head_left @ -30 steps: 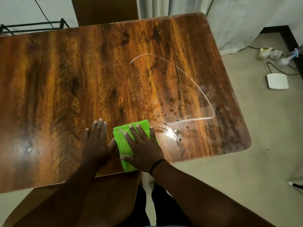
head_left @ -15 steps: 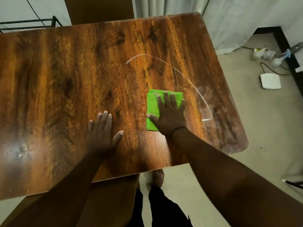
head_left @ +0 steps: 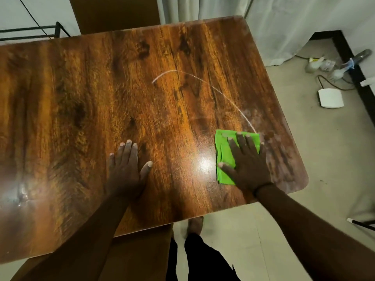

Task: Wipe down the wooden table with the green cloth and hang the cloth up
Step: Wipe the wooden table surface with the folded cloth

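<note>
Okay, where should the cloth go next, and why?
Probably slide the cloth forward and right. The right hand presses it flat beside a cloudy patch near the table edge, and a white streak arcs away from it, both not yet wiped. The left hand rests flat on the wood.

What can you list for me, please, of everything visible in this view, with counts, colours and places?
wooden table: one, glossy brown, fills most of the view
green cloth: one, bright green, folded, flat on the table near its right end
white streak: one curved line, on the table beyond the cloth
metal rack: one, black, behind the table at top left
curtain: white, hanging past the table's far right corner
white device: one, flat, on the floor at right, cable attached
left hand: flat on the bare table
right hand: pressed flat on the cloth
</note>
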